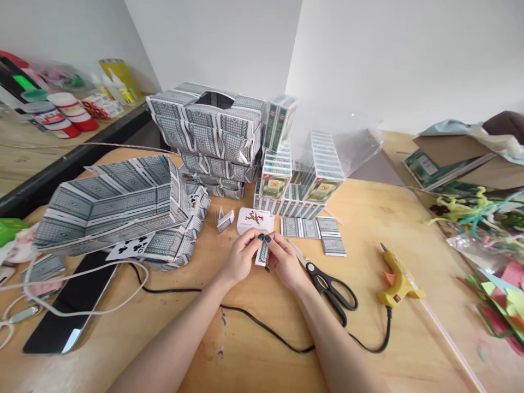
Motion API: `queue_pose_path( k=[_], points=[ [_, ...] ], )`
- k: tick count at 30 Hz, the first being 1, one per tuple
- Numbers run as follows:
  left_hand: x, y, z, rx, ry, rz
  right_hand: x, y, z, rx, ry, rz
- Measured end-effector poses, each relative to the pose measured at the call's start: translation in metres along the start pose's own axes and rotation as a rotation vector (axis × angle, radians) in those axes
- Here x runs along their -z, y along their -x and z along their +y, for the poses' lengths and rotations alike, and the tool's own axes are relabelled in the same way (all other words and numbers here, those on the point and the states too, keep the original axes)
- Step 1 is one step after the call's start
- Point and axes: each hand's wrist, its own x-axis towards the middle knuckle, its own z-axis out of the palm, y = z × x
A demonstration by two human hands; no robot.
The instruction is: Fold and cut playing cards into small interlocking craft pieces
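Observation:
My left hand [241, 255] and my right hand [284, 261] meet over the wooden table [262, 349], both pinching one folded playing card [262, 254] with a green patterned back. Just beyond my fingers lies a small deck [256, 219] with a joker face up. A small folded card piece [224, 219] sits left of the deck. Flat cards [313, 229] lie to its right. Black-handled scissors [327, 284] rest right beside my right wrist.
Card-built boxes stand behind: an open tray [110, 199] at left, a stacked box [213, 131] at centre, card packs [295, 180] beside it. A yellow glue gun [397, 281] with a black cord [262, 327] lies right. A phone [69, 305] and white cable lie left; craft scraps [491, 262] at far right.

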Motion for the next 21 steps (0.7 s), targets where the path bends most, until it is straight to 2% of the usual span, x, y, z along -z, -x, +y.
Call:
queue_pose_path(
  k=[9, 21],
  points=[
    [-0.0013, -0.0004, 0.0036, -0.043, -0.002, 0.023, 0.0022, -0.0013, 0.0053, 0.035, 0.008, 0.014],
    [-0.0023, -0.0004, 0.004, -0.022, 0.01, -0.001, -0.0008, 0.0, 0.0013, 0.092, 0.056, 0.049]
  ],
)
